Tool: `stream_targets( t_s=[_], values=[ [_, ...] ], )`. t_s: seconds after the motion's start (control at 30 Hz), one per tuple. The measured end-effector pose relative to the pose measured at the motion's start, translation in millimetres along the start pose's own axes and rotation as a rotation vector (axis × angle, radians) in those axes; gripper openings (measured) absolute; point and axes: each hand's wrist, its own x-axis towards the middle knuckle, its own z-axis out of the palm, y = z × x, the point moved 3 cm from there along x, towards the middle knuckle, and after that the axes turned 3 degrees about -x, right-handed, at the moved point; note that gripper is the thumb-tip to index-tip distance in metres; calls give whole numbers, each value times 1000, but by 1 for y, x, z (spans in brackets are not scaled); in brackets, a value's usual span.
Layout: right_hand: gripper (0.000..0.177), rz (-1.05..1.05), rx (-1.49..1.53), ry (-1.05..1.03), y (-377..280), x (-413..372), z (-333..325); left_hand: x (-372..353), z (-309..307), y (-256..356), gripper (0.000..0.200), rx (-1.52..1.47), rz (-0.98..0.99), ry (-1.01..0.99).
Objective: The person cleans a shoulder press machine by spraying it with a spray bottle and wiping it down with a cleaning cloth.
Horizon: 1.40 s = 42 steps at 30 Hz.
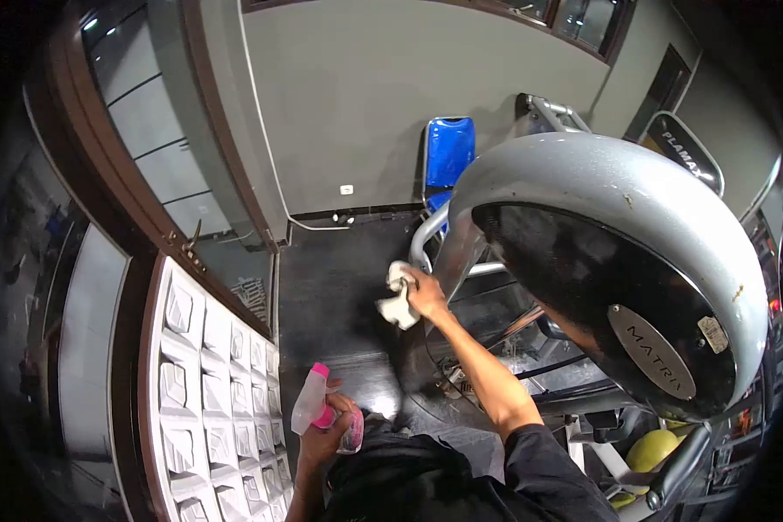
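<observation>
Head view, looking down over the person's dark shirt: the right hand [426, 294] reaches away from the body with the arm stretched out, its fingers closed around a white cloth [398, 300]. The cloth is pressed against a curved silver bar [420, 237] at the left side of an exercise machine. The left hand [326, 432] stays close to the body at the near left, gripping a spray bottle [308, 405] with a pink top, held tilted. The two hands are well apart. The machine's big grey round cover [618, 178] fills the right of the scene, and its dark face carries an oval badge. Beyond the bar, against the far grey wall [365, 104], stands a blue pad [450, 150]. The floor [331, 287] under the hands is dark. A white panel [209, 365] of raised squares runs along the near left, and a yellow-green ball [652, 450] lies at the near right under the machine.
</observation>
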Motion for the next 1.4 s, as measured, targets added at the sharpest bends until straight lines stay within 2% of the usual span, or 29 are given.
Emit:
stream_targets(
  t_s=[0.03,0.1,0.13,0.2,0.23,0.3,0.33,0.4,0.47,0.53,0.57,0.6,0.67,0.7,0.77,0.8,0.87,0.9,0.97,1.0,1.07,1.1,1.13,1.2,1.27,1.33,1.37,1.4],
  values=[
    [39,-63,31,176,-13,-5,-18,5,0,2,18,-5,-1,-16],
    [42,-211,127,547,-54,-27,-63,15,2,7,42,83,-56,-126],
    [44,-293,193,743,-70,-38,-81,20,6,10,42,81,-56,-139],
    [47,-276,236,838,-78,-46,-94,25,11,12,32,-27,-101,-42],
    [47,-269,208,947,-74,-48,-94,27,7,8,32,-24,-108,-55],
    [46,-255,155,1083,-63,-49,-91,30,0,-1,22,127,2,-220],
    [46,-247,148,1090,-60,-45,-90,31,1,0,22,124,-2,-232],
    [41,-228,13,1218,-58,-38,-89,36,4,1,40,61,-39,-201],
    [38,-190,-35,1178,-38,-40,-76,35,4,-2,44,41,-49,-196],
    [41,172,174,1030,14,-39,-34,34,-1,-4,47,24,-59,-183],
    [42,364,116,1035,43,-36,-9,34,-3,-5,48,26,-65,-178],
    [33,429,226,957,71,-35,11,35,-5,-5,49,27,-69,-171],
    [24,314,1151,525,153,-19,67,34,-8,-7,50,1,-89,-149],
    [24,316,1153,535,148,-20,62,36,-10,-9,50,-28,-102,-130],
    [15,530,1619,446,115,-18,44,40,-17,-14,50,29,-58,-162],
    [15,528,1618,451,96,-13,29,41,-19,-15,50,83,-12,-183],
    [16,324,1200,965,54,-11,-21,45,-19,-17,50,107,1,-197],
    [16,323,1198,973,22,-11,-43,46,-18,-17,50,135,12,-207],
    [22,175,550,1213,-49,-27,-95,50,-13,-18,50,111,5,-228],
    [22,177,547,1220,-63,-35,-105,51,-10,-19,51,89,-2,-241],
    [29,212,626,980,-78,-39,-113,51,-4,-19,51,74,-19,-263],
    [36,-101,621,985,-60,-32,-104,51,-1,-19,51,60,-36,-276],
    [36,-97,620,989,-57,-34,-103,51,-1,-21,51,60,-39,-281],
    [48,-167,-2,1102,-59,-41,-102,50,1,-25,51,32,-49,-322],
    [54,-139,-19,1068,-18,-40,-75,49,4,-21,50,11,-57,-341],
    [58,323,44,858,59,-32,-23,48,6,-19,48,-8,-66,-362],
    [59,442,140,607,98,-28,-5,47,7,-18,48,-13,-67,-362],
    [54,413,525,556,126,-28,18,46,8,-19,48,-21,-70,-364]
  ],
)
